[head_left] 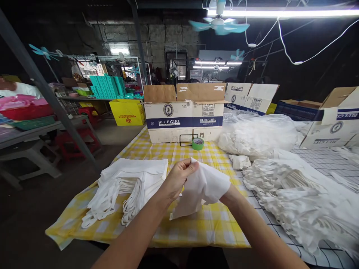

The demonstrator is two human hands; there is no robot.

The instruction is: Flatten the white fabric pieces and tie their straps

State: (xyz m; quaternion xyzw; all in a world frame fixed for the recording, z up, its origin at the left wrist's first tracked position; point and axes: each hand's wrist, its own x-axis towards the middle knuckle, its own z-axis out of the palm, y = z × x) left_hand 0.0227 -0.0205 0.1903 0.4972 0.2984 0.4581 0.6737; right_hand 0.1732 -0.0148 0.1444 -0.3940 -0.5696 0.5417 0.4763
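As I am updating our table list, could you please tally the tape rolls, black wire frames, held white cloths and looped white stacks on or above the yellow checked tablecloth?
Held white cloth: 1
Looped white stack: 1
Tape roll: 1
Black wire frame: 1
Total: 4

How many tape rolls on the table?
1: green tape roll, on the yellow checked tablecloth, in front of the middle carton. Others could be hidden behind it.

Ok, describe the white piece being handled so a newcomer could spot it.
Find the yellow-checked tablecloth. Above it, right of the strappy white stack and nearer than the green tape roll, the left hand pinches a white cloth that covers the right hand. Unlike the stack and white heap, it is held up.
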